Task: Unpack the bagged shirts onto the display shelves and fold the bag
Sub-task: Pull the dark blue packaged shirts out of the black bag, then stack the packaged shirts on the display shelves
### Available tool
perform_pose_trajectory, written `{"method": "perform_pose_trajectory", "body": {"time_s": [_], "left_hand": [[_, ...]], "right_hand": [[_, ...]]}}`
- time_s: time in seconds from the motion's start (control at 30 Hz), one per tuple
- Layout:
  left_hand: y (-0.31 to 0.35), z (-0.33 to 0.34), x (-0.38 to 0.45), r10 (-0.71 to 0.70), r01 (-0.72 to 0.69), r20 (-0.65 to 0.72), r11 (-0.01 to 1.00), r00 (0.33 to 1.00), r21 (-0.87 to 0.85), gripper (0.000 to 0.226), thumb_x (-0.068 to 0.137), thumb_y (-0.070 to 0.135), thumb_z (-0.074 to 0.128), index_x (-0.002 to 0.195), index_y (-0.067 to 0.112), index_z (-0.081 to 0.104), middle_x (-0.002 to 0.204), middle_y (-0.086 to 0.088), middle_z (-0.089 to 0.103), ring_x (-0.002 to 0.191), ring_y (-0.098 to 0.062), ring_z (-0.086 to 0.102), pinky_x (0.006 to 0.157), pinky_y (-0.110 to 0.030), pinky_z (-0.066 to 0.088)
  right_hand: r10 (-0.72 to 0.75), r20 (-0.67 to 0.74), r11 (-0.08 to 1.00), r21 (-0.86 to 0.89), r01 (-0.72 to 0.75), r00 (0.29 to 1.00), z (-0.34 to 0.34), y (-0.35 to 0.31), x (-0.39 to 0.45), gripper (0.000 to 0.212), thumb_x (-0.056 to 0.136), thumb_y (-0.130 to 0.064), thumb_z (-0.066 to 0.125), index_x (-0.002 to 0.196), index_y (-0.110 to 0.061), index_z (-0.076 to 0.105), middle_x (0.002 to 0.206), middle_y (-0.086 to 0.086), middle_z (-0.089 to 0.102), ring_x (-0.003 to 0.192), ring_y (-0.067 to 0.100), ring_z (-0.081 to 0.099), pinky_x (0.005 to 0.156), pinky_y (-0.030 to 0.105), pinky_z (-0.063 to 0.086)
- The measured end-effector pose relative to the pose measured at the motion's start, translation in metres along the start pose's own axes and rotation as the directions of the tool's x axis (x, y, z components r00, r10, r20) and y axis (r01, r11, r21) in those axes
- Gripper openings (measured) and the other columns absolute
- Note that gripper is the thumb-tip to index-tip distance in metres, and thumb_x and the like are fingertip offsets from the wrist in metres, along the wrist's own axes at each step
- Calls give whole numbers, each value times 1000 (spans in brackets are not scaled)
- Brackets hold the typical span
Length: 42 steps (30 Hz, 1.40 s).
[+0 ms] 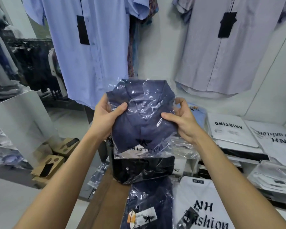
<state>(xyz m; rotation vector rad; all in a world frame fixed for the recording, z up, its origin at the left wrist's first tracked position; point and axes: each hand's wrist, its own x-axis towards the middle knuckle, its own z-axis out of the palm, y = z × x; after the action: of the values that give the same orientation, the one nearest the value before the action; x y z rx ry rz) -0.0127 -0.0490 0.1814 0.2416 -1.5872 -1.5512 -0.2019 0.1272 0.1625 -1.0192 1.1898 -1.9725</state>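
Observation:
I hold up a folded navy shirt (139, 128) in a clear plastic bag marked ARISTINO at chest height in the middle of the view. My left hand (106, 116) grips its left edge, thumb on the front near the collar. On the right edge, my right hand (183, 123) pinches the bag and shirt, thumb on the front. Directly below hangs or lies a black bagged shirt (144, 169). Another navy bagged shirt (147, 204) with a tag lies lower, beside a white bagged shirt (203, 207) printed NH Fashion.
A display shelf (238, 156) on the right carries stacks of white bagged shirts (229, 128). A light blue shirt (89, 52) and a pale grey shirt (224, 52) hang on the wall behind. Brown cardboard boxes (48, 167) sit on the floor at left, beside a white cabinet (20, 123).

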Motion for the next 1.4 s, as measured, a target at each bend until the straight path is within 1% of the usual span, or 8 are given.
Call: {"method": "perform_pose_trajectory", "body": {"time_s": [0.27,0.53,0.67,0.83,0.97,1.2,1.3,1.4], "left_hand": [[-44,-8,-29,-481,481,27,877,876,3,30,95,2,66,124,5,60,109,-16,73,87,-26,73,79,-41,63],[-190,-34,-121,-835,820,-57,523,548,233,20,94,-3,65,106,12,57,91,-10,69,77,-23,67,76,-40,59],[-225,-36,-152,-803,747,-89,498,589,440,25,92,-3,67,110,12,56,94,-8,66,76,-18,62,62,-27,56],[-282,-51,-171,-736,694,-208,449,644,562,34,81,15,79,107,22,59,100,-1,72,98,-27,69,95,-45,55],[-269,-40,-179,-727,699,-254,408,637,587,33,89,24,77,113,21,55,105,-2,68,101,-25,65,92,-34,49],[-273,-30,-183,-646,682,-325,431,691,591,45,87,16,75,126,14,52,115,-11,66,111,-35,61,96,-41,48],[-263,-11,-178,-458,637,-459,393,761,663,48,80,15,75,123,11,55,119,-20,59,113,-46,55,98,-52,44],[-249,15,-164,-222,490,-447,552,866,675,27,79,4,72,102,1,58,102,-22,61,100,-42,55,93,-52,41]], "right_hand": [[369,-90,929,-3,-370,925,-13,46,-40,63,65,-24,84,122,-4,65,108,11,78,93,22,76,78,35,62],[794,-110,578,-165,-799,597,-62,183,-128,44,92,-16,75,133,-13,61,123,11,73,116,30,69,101,59,52],[801,-293,509,-127,-852,522,-70,219,-157,35,94,-12,71,124,-25,59,113,7,77,101,27,75,76,45,63],[722,-484,469,-183,-864,495,-70,241,-160,54,81,-27,85,128,-18,59,109,-1,73,92,18,73,57,28,57],[695,-458,433,-350,-831,554,-69,236,-164,99,58,-28,99,138,-32,42,126,-8,61,113,17,63,71,26,58],[527,-560,400,-500,-768,639,-61,249,-180,111,52,-56,94,143,-22,42,127,-1,67,115,22,64,98,36,51],[475,-611,408,-484,-774,633,-68,240,-183,79,69,-50,89,130,-23,47,96,-3,70,86,15,68,74,28,50],[390,-705,411,-443,-797,592,-95,222,-190,54,83,-44,80,123,-18,52,78,-3,64,69,10,61,68,29,47]]}}
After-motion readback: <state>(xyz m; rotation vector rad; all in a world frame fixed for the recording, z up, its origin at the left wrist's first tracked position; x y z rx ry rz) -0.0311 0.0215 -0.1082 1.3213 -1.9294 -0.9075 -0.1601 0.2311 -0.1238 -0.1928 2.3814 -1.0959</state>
